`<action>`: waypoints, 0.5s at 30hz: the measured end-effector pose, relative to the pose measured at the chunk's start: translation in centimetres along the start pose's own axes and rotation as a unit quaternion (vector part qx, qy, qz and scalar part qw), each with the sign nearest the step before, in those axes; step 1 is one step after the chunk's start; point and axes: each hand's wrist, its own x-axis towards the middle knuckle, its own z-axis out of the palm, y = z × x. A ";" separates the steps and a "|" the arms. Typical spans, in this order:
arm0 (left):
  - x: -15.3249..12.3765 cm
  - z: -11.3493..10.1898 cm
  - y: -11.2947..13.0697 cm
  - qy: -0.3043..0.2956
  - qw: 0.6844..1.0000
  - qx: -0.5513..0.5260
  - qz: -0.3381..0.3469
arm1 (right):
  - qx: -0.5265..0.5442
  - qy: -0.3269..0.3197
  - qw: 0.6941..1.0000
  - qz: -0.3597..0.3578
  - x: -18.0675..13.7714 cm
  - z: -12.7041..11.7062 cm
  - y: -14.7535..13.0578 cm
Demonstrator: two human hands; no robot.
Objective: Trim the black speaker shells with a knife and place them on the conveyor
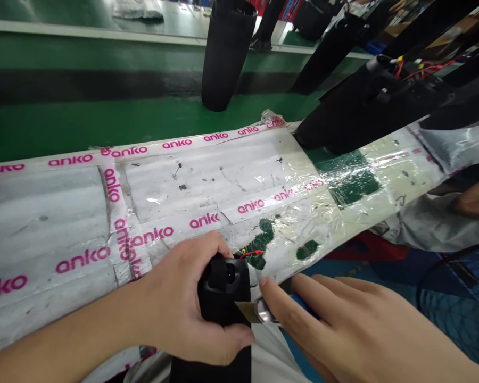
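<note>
My left hand is closed around a black plastic housing, thumb across its near side and fingers behind it. A short red wire pokes out at the housing's far end. In my right hand is a utility knife, its handle mostly hidden under the fingers. The knife's blade points left, its tip at the right side of the housing. Beneath the hands, the housing continues down toward my lap.
White padding bound with pink-lettered tape covers the bench edge. Black tubular housings stand on the green bench; another with red wires lies at the right. A person's arm shows at the right edge.
</note>
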 end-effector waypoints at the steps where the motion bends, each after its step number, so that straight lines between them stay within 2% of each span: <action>1: 0.0 0.0 0.1 -0.002 1.000 0.000 -0.008 | 0.008 -0.010 1.000 -0.007 0.4 -0.2 0.0; 5: 0.2 0.0 0.5 -0.003 0.999 -0.009 -0.039 | 0.020 -0.011 1.000 -0.007 0.7 -0.2 0.2; 10: 0.5 0.0 0.4 -0.009 1.000 -0.014 -0.024 | 0.007 -0.021 1.000 0.002 0.4 0.7 -0.1; 15: 0.5 0.3 0.1 0.000 1.000 -0.008 -0.006 | 0.029 -0.107 0.994 0.016 0.9 0.0 -0.3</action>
